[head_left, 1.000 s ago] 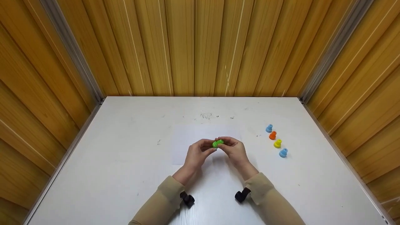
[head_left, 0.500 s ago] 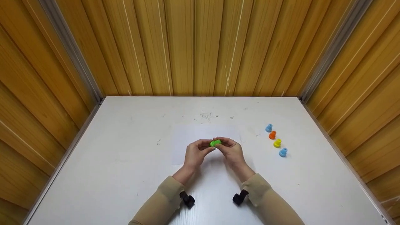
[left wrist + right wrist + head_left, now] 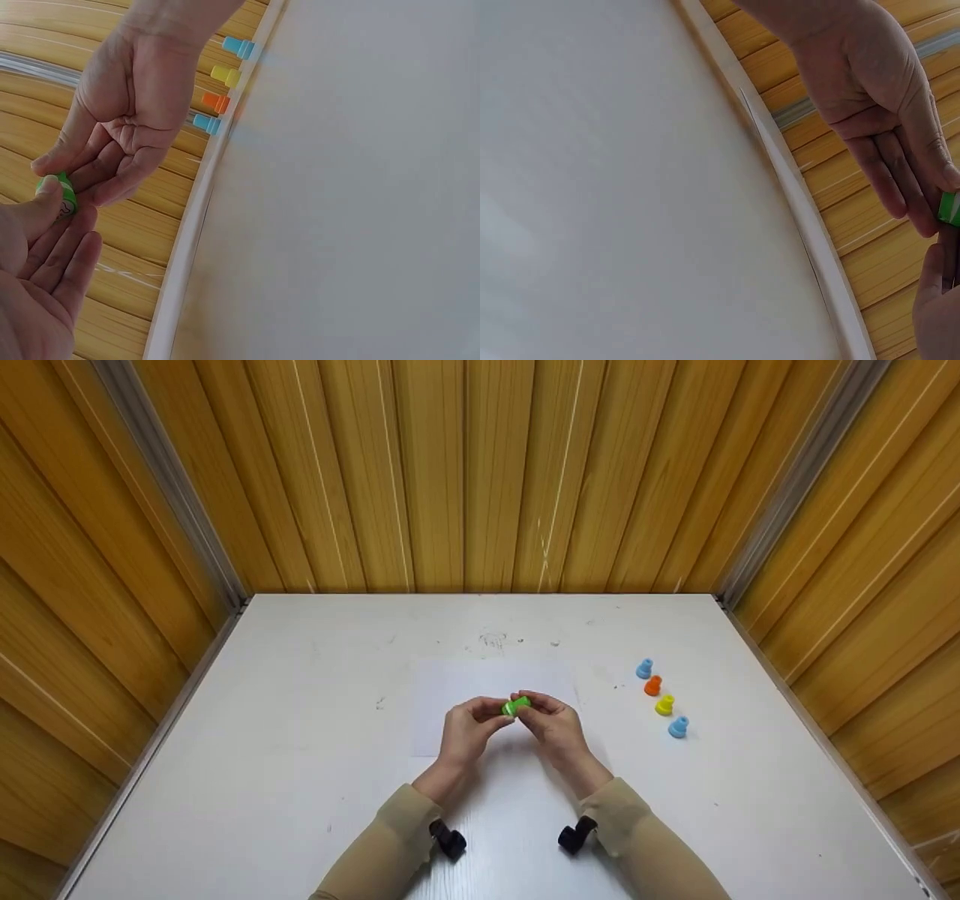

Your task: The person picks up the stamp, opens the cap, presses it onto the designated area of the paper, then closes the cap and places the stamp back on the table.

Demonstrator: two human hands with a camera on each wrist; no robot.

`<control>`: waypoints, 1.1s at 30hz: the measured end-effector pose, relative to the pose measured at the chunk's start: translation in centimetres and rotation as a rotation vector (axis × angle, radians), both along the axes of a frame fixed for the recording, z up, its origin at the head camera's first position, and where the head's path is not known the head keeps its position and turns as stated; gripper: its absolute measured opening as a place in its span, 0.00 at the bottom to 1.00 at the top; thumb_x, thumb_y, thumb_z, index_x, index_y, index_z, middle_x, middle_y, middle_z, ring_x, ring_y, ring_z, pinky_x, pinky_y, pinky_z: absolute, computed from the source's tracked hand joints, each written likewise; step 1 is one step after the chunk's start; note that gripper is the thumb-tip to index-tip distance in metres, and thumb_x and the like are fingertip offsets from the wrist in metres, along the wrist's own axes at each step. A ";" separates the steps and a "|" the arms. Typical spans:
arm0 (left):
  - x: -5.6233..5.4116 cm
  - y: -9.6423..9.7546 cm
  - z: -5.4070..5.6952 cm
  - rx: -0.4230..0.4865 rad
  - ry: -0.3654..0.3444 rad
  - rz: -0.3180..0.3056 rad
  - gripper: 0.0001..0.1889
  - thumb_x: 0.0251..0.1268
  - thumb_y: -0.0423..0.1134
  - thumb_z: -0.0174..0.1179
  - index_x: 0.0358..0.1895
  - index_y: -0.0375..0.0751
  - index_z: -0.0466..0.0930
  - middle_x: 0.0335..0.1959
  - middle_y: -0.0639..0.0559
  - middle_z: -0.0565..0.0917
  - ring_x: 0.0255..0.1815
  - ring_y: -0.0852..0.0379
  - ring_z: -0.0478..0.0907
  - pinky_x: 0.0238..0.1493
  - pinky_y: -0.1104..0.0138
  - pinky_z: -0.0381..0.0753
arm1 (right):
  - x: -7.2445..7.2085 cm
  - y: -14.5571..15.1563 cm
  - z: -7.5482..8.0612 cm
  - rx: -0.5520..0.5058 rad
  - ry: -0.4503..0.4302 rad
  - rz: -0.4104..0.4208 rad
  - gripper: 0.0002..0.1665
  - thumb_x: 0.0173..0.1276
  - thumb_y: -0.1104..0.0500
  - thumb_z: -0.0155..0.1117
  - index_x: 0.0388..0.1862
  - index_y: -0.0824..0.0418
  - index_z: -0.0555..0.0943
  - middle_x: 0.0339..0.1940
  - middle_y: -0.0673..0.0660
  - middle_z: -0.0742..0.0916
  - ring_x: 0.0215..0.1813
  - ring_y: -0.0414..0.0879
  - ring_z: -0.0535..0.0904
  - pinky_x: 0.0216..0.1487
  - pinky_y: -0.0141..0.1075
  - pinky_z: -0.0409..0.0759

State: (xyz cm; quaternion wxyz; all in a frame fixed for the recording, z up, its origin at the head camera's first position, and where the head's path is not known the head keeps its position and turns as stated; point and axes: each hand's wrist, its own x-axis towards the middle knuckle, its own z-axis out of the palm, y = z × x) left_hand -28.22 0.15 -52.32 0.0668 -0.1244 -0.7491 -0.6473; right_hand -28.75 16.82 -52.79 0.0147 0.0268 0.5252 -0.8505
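Note:
Both hands meet over the middle of the table around a small bright green toy stamp (image 3: 516, 706). My left hand (image 3: 466, 731) pinches its wider left end between thumb and fingers. The narrower right end is gripped by the thumb and fingers of my right hand (image 3: 555, 727). A white band shows near the stamp's left end. In the left wrist view the stamp (image 3: 66, 196) has a dark line pattern on its round end, and part of it is covered by the left thumb. Only a green edge of the stamp (image 3: 949, 208) shows in the right wrist view.
Several similar pieces stand in a slanted row at the right: a light blue one (image 3: 644, 668), an orange one (image 3: 653, 685), a yellow one (image 3: 664, 705) and another light blue one (image 3: 678, 727). A white paper sheet (image 3: 439, 690) lies beneath the hands. Wood-patterned panels (image 3: 480, 472) surround the table.
Both hands have shifted slightly left with the green stamp. A white band now shows clearly at its left end, where it looked green before. The row at the right stays put.

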 end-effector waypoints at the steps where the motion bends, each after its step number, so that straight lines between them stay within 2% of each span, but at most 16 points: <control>1: 0.0 0.0 0.0 0.003 -0.001 0.002 0.11 0.58 0.32 0.74 0.44 0.35 0.89 0.43 0.41 0.91 0.45 0.50 0.91 0.45 0.71 0.90 | 0.0 0.0 0.0 -0.003 -0.004 0.000 0.13 0.67 0.77 0.65 0.43 0.63 0.89 0.41 0.51 0.92 0.49 0.40 0.89 0.53 0.30 0.88; 10: -0.4 -0.3 0.0 0.062 -0.040 -0.026 0.12 0.57 0.29 0.74 0.44 0.32 0.88 0.44 0.39 0.91 0.47 0.48 0.91 0.47 0.69 0.90 | -0.2 0.1 0.1 -0.029 0.000 -0.001 0.13 0.67 0.75 0.66 0.43 0.61 0.89 0.41 0.51 0.92 0.49 0.40 0.89 0.53 0.30 0.88; 14: -0.8 -0.8 0.2 0.087 -0.074 -0.014 0.13 0.57 0.27 0.74 0.45 0.30 0.87 0.46 0.37 0.90 0.49 0.46 0.90 0.48 0.69 0.90 | -0.3 0.4 0.3 -0.010 0.022 -0.001 0.13 0.67 0.74 0.68 0.46 0.63 0.88 0.42 0.51 0.93 0.50 0.40 0.89 0.55 0.30 0.87; 18: -1.4 -1.6 0.3 0.071 -0.096 0.013 0.14 0.57 0.27 0.74 0.48 0.30 0.87 0.48 0.37 0.90 0.49 0.46 0.90 0.47 0.69 0.90 | -0.6 0.8 0.5 0.026 0.026 -0.019 0.14 0.67 0.76 0.66 0.49 0.66 0.87 0.43 0.51 0.92 0.50 0.41 0.89 0.54 0.29 0.87; 24: -2.3 -3.3 0.6 0.022 -0.107 0.089 0.15 0.58 0.30 0.75 0.49 0.32 0.89 0.47 0.39 0.91 0.46 0.50 0.90 0.45 0.71 0.90 | -1.8 1.1 1.0 0.160 0.071 -0.064 0.17 0.64 0.77 0.68 0.52 0.72 0.85 0.43 0.52 0.93 0.49 0.41 0.89 0.53 0.29 0.88; 28: -2.8 -4.3 0.6 0.030 -0.132 0.129 0.16 0.59 0.29 0.74 0.51 0.32 0.88 0.48 0.39 0.90 0.46 0.51 0.89 0.46 0.70 0.90 | -3.4 0.8 1.6 0.267 0.109 -0.091 0.18 0.61 0.76 0.72 0.51 0.74 0.86 0.43 0.54 0.93 0.46 0.40 0.89 0.51 0.29 0.88; 33: -3.3 -5.1 0.2 0.037 -0.172 0.165 0.16 0.60 0.27 0.73 0.52 0.31 0.87 0.48 0.39 0.90 0.45 0.54 0.88 0.45 0.69 0.90 | -5.5 -0.2 2.4 0.392 0.147 -0.075 0.18 0.59 0.73 0.75 0.50 0.71 0.87 0.44 0.56 0.93 0.44 0.38 0.89 0.49 0.29 0.89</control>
